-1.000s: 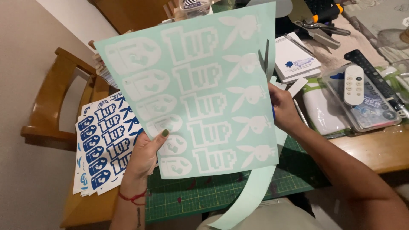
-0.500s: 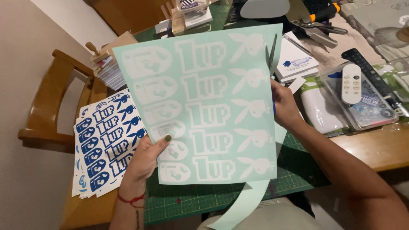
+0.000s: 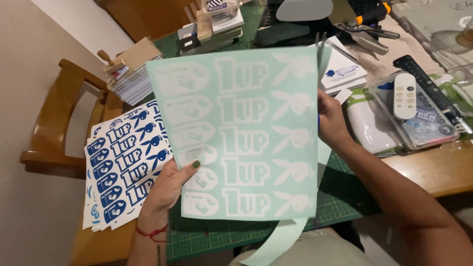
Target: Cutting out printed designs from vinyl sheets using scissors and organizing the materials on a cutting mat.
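A mint sticker sheet (image 3: 241, 133) is held up over the green mat (image 3: 340, 197), pinched at its lower corner by the left hand (image 3: 170, 184). Scissors (image 3: 320, 49) are gripped in the right hand (image 3: 332, 120) at the sheet's right edge. The sheet is best kept taut — and the cut kept in the gap beside the rabbit shapes, clear of the printed stack (image 3: 123, 162).

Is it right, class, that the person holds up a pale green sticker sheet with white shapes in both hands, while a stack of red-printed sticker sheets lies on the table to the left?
Not quite. The head view shows the stack of sticker sheets printed in blue, not red. The rest holds: the left hand and right hand hold up the pale green sticker sheet, and the stack lies on the table to the left.
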